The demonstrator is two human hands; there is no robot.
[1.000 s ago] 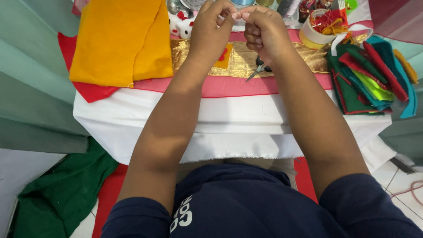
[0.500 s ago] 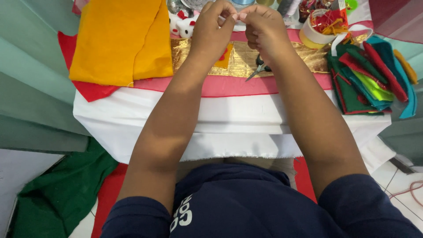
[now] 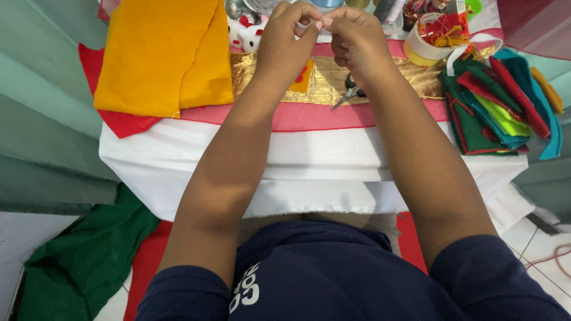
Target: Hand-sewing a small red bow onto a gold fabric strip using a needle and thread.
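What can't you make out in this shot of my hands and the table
Head view, the only one:
- What the left hand and right hand pinch between their fingertips: too small, hidden by the fingers.
- Scissors: handles covered by the right wrist.
- Toy: partly behind the left hand.
- Items along the table's far side: cut off by the top edge.
- Tape roll: contents a jumble.

No packages, labels, signs or screens clearly visible; only blurred, partly cut-off containers along the top edge of the frame.
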